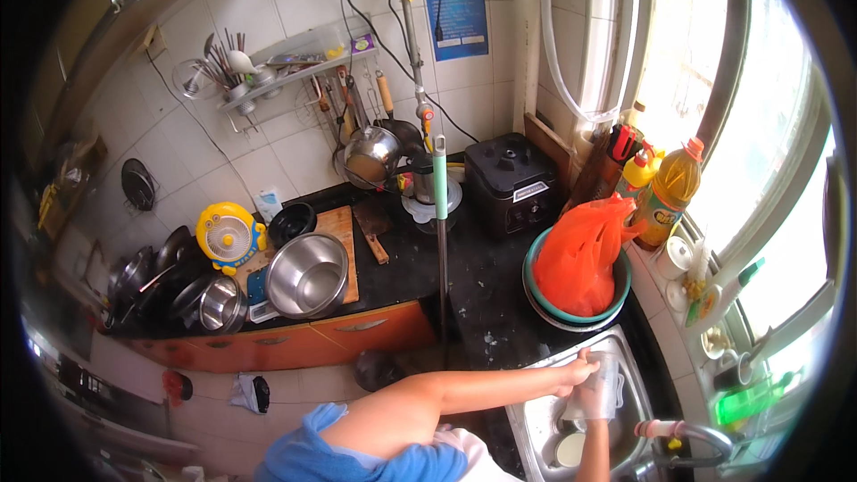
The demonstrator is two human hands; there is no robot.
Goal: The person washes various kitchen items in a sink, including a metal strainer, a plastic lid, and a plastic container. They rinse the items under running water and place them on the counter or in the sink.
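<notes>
Over the steel sink (pixel 529 430) my left hand (pixel 577 373) grips one end of a clear plastic jug (pixel 606 375) with a side handle. My right hand (pixel 590 402) is at the jug's other end and shows through the clear wall; it appears to reach inside, though its fingers are hard to make out. The jug lies tilted on its side. Below the hands, a pale round cup or bowl (pixel 570 450) rests in the sink. The faucet (pixel 696 438), with a pinkish spout end, stands right of the hands.
Behind the sink, a red plastic bag (pixel 579 268) fills a teal basin (pixel 626 288). A mop-like pole (pixel 440 227) stands by the counter corner. The windowsill holds an oil bottle (pixel 669 191) and a green bottle (pixel 750 405). Farther left are a steel bowl (pixel 308 276) and a yellow fan (pixel 227 235).
</notes>
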